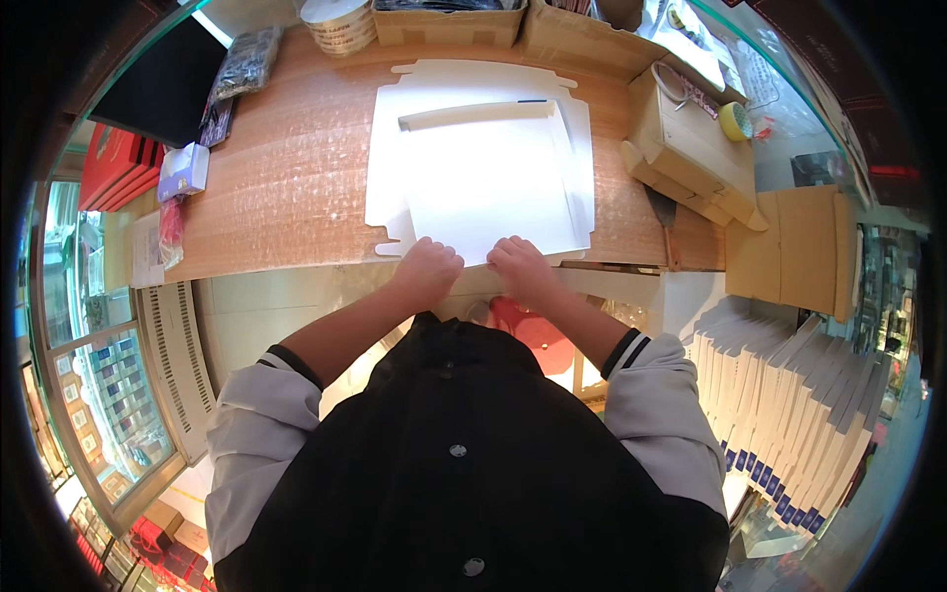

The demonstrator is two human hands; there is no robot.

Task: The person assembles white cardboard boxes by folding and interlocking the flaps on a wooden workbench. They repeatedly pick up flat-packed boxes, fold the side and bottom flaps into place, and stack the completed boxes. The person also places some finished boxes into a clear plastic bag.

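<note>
A white cardboard box (483,178), partly folded, lies on the wooden table in front of me. Its far wall stands up, with a small dark mark near the top right. Beneath it spreads a flat white cardboard sheet (387,148) with tabs at its corners. My left hand (430,271) is closed on the box's near edge, left of its middle. A short gap to the right, my right hand (521,270) pinches the same edge with curled fingers. The fingertips of both hands are partly hidden.
Brown cartons (691,148) stand at the right, with a roll of yellow tape (735,121) on them. A scraper-like tool (666,225) lies nearby. Many folded white boxes (779,405) are stacked lower right. A large tape roll (338,22) and red boxes (120,168) are at the left.
</note>
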